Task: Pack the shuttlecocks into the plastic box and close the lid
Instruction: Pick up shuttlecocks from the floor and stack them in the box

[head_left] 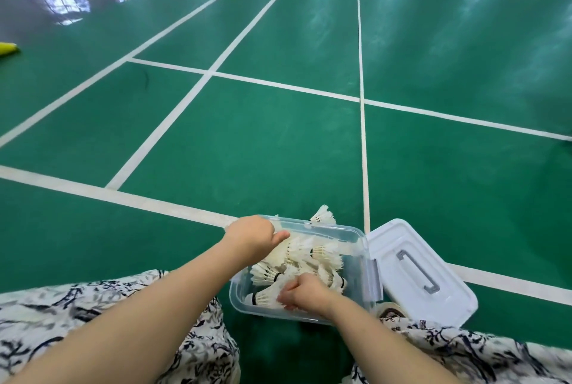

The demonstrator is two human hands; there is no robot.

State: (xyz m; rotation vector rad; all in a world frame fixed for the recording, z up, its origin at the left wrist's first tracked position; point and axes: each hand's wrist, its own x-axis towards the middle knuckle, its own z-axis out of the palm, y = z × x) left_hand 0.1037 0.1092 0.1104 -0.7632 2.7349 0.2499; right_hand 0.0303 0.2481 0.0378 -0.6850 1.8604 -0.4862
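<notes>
A clear plastic box [356,238] sits on the green court floor between my knees, holding several white feather shuttlecocks [312,255]. Its white lid [414,269], with a grey handle, lies flipped open on the floor to the right of the box. One more shuttlecock [323,216] lies on the floor just behind the box's far rim. My left hand [252,236] is at the box's far left corner, fingers curled over the shuttlecocks there. My right hand [305,292] reaches into the near part of the box, fingers closed on a shuttlecock [263,297].
White court lines cross the green floor ahead. My patterned skirt [102,315] covers both knees on either side of the box. A yellow object [7,49] lies at the far left edge. A shoe tip [391,311] shows under the lid's near corner.
</notes>
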